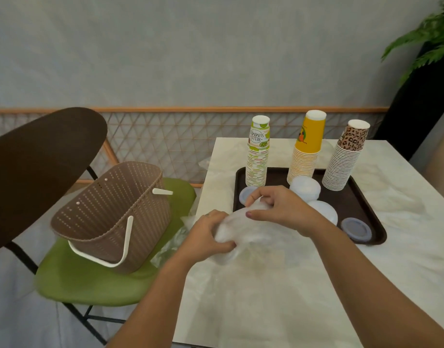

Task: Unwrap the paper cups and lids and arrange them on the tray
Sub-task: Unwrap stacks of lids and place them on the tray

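"HELLO SUMMER" is printed upside down on the inverted green-and-white stack of paper cups (257, 153), set on the dark brown rectangular tray (374, 226) beside yellow and leopard-print stacks. A crumpled clear plastic wrapper of lids (243, 234) is gripped over the white marble table (303, 285) by the left hand (207, 233) and pinched by the right hand (278, 208).

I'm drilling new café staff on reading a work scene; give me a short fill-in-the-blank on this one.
1. ____ stacks of paper cups stand upside down on the brown tray.
2. Both hands, left hand and right hand, grip a clear plastic ____.
3. The perforated basket sits on a ____ chair seat.

Missing words: Three; wrapper; green
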Motion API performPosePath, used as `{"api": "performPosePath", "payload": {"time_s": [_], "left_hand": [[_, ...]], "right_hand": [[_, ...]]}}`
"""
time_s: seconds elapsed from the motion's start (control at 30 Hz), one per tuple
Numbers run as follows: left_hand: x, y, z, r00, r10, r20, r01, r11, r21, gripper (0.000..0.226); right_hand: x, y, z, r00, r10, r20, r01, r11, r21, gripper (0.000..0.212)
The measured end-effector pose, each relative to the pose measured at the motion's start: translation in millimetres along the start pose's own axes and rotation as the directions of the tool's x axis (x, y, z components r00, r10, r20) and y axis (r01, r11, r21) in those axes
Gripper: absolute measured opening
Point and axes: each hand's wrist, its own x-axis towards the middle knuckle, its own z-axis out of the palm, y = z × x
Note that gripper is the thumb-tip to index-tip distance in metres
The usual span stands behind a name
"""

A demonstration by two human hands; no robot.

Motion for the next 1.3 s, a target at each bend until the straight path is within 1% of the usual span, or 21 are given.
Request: {"api": "performPosePath", "payload": {"time_s": [0.07, 0.17, 0.27, 0.4, 0.47, 0.53, 0.6, 0.63, 0.67, 0.73, 0.8, 0.83, 0.9, 0.93, 1.0, 1.03, 1.07, 1.17, 1.2, 1.27, 1.3], "left_hand": [[-1, -10, -3, 1.0, 0.009, -0.02, -0.009, 1.0, -0.003, 0.049], [-5, -25, -7, 0.998, -0.034, -0.052, 0.032, 0.998, -0.049, 0.043], [-6, -39, -5, 0.996, -0.065, -0.065, 0.06, 0.996, -0.073, 0.043], [-8, -55, -2, 0.992, -0.107, -0.07, 0.106, 0.994, -0.018, 0.037], [-9, -59, -2, 0.989, -0.127, -0.072, 0.129, 0.991, 0.035, 0.038], [-9, -58, -1, 0.988, -0.153, -0.02, 0.154, 0.979, 0.137, 0.048], [-10, -48, -5, 0.986, -0.161, 0.047, 0.146, 0.961, 0.236, 0.062], [-10, -39, -8, 0.99, -0.135, 0.05, 0.12, 0.964, 0.236, 0.063], [-10, -29, -13, 0.995, -0.093, 0.018, 0.089, 0.98, 0.178, 0.057], [-15, -1, -21, 0.987, -0.094, -0.128, 0.081, 0.992, -0.101, 0.033], [-20, 21, -27, 0.97, -0.158, -0.184, 0.077, 0.919, -0.386, 0.007], [-21, 26, -26, 0.97, -0.18, -0.165, 0.096, 0.902, -0.421, 0.013], [-23, 32, -20, 0.971, -0.217, -0.101, 0.15, 0.881, -0.449, 0.024], [-24, 32, -17, 0.965, -0.246, -0.089, 0.174, 0.859, -0.482, 0.022], [-25, 28, -13, 0.947, -0.308, -0.091, 0.198, 0.783, -0.589, 0.019], [-25, 26, -12, 0.934, -0.347, -0.09, 0.204, 0.722, -0.661, 0.023], [-25, 24, -13, 0.92, -0.383, -0.081, 0.205, 0.649, -0.733, 0.024], [-23, 20, -16, 0.874, -0.486, -0.013, 0.214, 0.408, -0.887, 0.025], [-22, 19, -17, 0.859, -0.512, 0.011, 0.213, 0.338, -0.917, 0.024], [-18, 19, -17, 0.833, -0.552, 0.049, 0.207, 0.228, -0.952, 0.022], [-17, 19, -17, 0.824, -0.565, 0.054, 0.208, 0.211, -0.955, 0.022]], "right_hand": [[0, 2, -2, 1.0, 0.024, 0.005, -0.024, 0.999, -0.046, 0.019], [0, 5, -3, 0.996, 0.086, 0.038, -0.076, 0.973, -0.219, 0.028], [1, 5, 0, 0.991, 0.125, 0.057, -0.097, 0.931, -0.351, 0.014], [3, 5, 0, 0.973, 0.227, -0.037, -0.223, 0.885, -0.409, 0.009], [1, 7, 1, 0.969, 0.233, -0.081, -0.246, 0.932, -0.267, 0.009], [-1, 6, 9, 0.965, 0.227, -0.133, -0.23, 0.973, -0.005, 0.005], [-3, 5, 21, 0.955, 0.222, -0.196, -0.191, 0.968, 0.164, 0.005], [-2, 6, 27, 0.95, 0.224, -0.217, -0.176, 0.959, 0.221, 0.006], [-1, 6, 34, 0.945, 0.233, -0.229, -0.163, 0.945, 0.285, 0.008], [0, 3, 44, 0.939, 0.26, -0.223, -0.148, 0.894, 0.423, 0.012], [0, -5, 53, 0.948, 0.267, -0.174, -0.14, 0.84, 0.525, 0.012], [-1, -10, 56, 0.96, 0.252, -0.125, -0.139, 0.813, 0.565, 0.016], [-5, -20, 60, 0.98, 0.2, -0.003, -0.155, 0.769, 0.62, 0.038], [-7, -24, 63, 0.985, 0.172, 0.033, -0.157, 0.789, 0.595, 0.049], [-9, -26, 68, 0.989, 0.138, 0.047, -0.145, 0.881, 0.45, 0.07], [-9, -24, 71, 0.99, 0.14, 0.023, -0.139, 0.919, 0.368, 0.072], [-7, -22, 75, 0.989, 0.144, -0.025, -0.13, 0.942, 0.309, 0.066], [-2, -14, 83, 0.979, 0.132, -0.156, -0.102, 0.978, 0.183, 0.018], [-1, -11, 84, 0.976, 0.137, -0.168, -0.104, 0.976, 0.19, 0.006], [3, -5, 85, 0.968, 0.209, -0.139, -0.155, 0.932, 0.327, 0.012], [5, -4, 85, 0.957, 0.273, -0.099, -0.203, 0.872, 0.445, 0.014]]}}
